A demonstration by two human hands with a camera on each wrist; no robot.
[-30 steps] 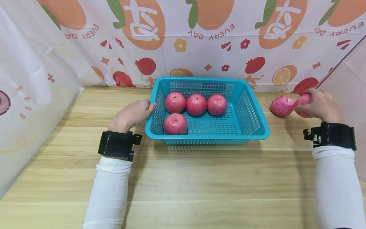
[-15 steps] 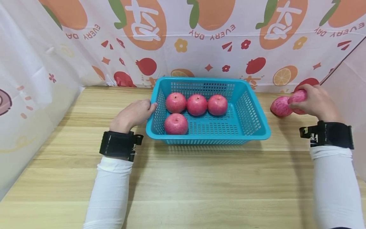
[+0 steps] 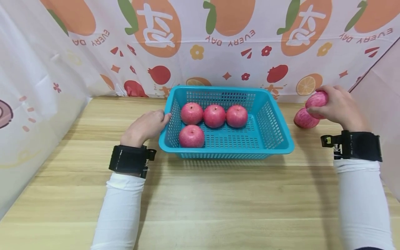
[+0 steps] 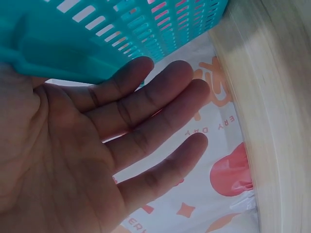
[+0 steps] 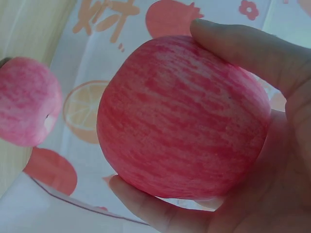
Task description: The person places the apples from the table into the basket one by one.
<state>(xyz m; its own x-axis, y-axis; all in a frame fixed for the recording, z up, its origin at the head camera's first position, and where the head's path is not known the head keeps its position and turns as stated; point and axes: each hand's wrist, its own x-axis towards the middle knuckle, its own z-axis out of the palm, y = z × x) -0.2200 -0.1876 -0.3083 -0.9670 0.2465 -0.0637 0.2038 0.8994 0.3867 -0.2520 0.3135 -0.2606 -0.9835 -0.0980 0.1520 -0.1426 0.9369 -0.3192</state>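
My left hand (image 3: 147,126) is at the left end of a blue plastic basket (image 3: 231,150), its thumb hooked over the rim. In the left wrist view, the four fingers (image 4: 146,136) spread loosely outside the perforated wall, below the rim. My right hand (image 3: 339,106) grips a red apple (image 3: 317,99) above the table at the right. The right wrist view shows that apple (image 5: 182,119) held between thumb and fingers, with the palm behind it. Another apple (image 3: 305,118) lies on the table, just beneath the held one in the head view.
Several red apples sit in the basket's left and middle part, among them a front one (image 3: 191,136) and a back right one (image 3: 236,116). The basket stands on a wooden table (image 3: 237,194), close to a fruit-printed curtain (image 3: 206,66) behind.
My right hand has moved left and up with the apple, from beside the other apple to above it. The left hand and basket have stayed in place.
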